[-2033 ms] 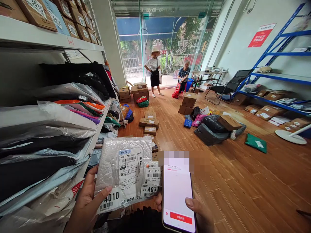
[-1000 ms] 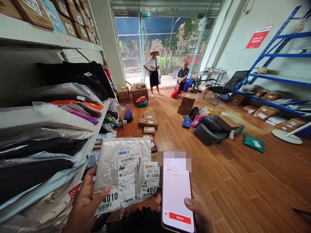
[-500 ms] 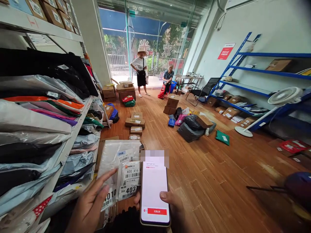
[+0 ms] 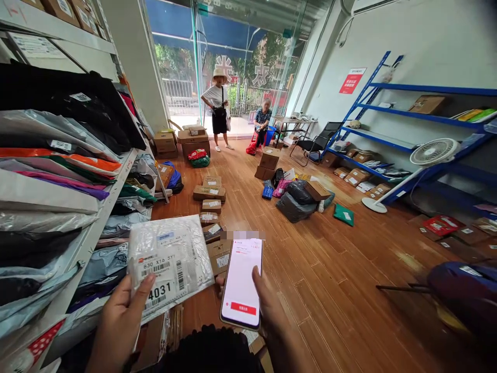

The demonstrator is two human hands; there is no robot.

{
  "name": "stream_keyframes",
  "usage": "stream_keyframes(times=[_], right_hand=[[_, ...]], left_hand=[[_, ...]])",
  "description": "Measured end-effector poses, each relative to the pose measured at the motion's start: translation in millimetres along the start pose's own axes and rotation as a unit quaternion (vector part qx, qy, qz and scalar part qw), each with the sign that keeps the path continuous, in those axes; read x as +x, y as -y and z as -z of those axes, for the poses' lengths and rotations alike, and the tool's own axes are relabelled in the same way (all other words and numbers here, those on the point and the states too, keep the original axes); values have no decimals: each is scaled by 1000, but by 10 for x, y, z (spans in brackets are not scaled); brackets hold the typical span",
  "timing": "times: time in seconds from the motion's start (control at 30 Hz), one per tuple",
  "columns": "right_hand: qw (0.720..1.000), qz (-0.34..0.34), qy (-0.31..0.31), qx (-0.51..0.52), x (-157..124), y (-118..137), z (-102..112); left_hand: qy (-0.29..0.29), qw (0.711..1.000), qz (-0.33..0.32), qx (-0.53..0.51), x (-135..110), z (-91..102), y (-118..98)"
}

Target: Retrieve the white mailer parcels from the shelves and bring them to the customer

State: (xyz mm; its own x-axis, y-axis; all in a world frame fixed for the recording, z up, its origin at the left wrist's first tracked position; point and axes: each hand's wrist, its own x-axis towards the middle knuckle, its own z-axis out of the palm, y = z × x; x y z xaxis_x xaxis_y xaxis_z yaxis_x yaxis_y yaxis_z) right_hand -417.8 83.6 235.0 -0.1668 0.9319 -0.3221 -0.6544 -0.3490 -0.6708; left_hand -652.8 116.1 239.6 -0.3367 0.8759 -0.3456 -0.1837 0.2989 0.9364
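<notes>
My left hand (image 4: 126, 313) grips a white plastic mailing packet (image 4: 190, 256) at its lower left, thumb on top and fingers underneath. A label on the packet (image 4: 157, 287) reads 4031 below a barcode. In my right hand (image 4: 267, 300) is a smartphone (image 4: 243, 274), held upright with the thumb along its right edge. Its lit screen is mostly white, with a red button near the bottom. Packet and phone are side by side, a small gap between them. Cardboard boxes (image 4: 219, 256) on the floor are partly hidden behind both.
Shelves of bagged parcels (image 4: 58, 176) rise close on my left. Dark bags (image 4: 297, 204) and a green packet (image 4: 344, 214) lie ahead. A white fan (image 4: 435, 153) stands by blue shelving (image 4: 388, 134). One person (image 4: 219, 106) stands by the glass front; another (image 4: 263, 119) sits.
The packet has swung out to the left and its 4031 label now faces up; my left fingers have closed on it. The phone has tilted slightly, and the view has shifted right.
</notes>
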Motion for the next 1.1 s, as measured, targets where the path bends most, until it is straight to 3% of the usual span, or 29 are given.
stream_keyframes(times=[0.07, 0.23, 0.43, 0.73, 1.0, 1.1], right_hand=[[999, 30, -16, -20, 11, 46, 46], [997, 51, 28, -55, -49, 91, 73], [998, 34, 38, -47, -52, 34, 36], [996, 58, -72, -2, 201, 1, -8], [979, -29, -200, -30, 554, -193, 145], [977, -48, -204, -43, 596, -270, 177]], left_hand=[[0, 1000, 15, -25, 42, 56, 45], [19, 998, 45, -35, 17, 97, 139], [37, 997, 46, -60, -26, 60, 91], [32, 993, 59, -96, -18, 111, 83], [15, 993, 80, -90, 2, 235, 167], [16, 992, 84, -94, -9, 254, 172]])
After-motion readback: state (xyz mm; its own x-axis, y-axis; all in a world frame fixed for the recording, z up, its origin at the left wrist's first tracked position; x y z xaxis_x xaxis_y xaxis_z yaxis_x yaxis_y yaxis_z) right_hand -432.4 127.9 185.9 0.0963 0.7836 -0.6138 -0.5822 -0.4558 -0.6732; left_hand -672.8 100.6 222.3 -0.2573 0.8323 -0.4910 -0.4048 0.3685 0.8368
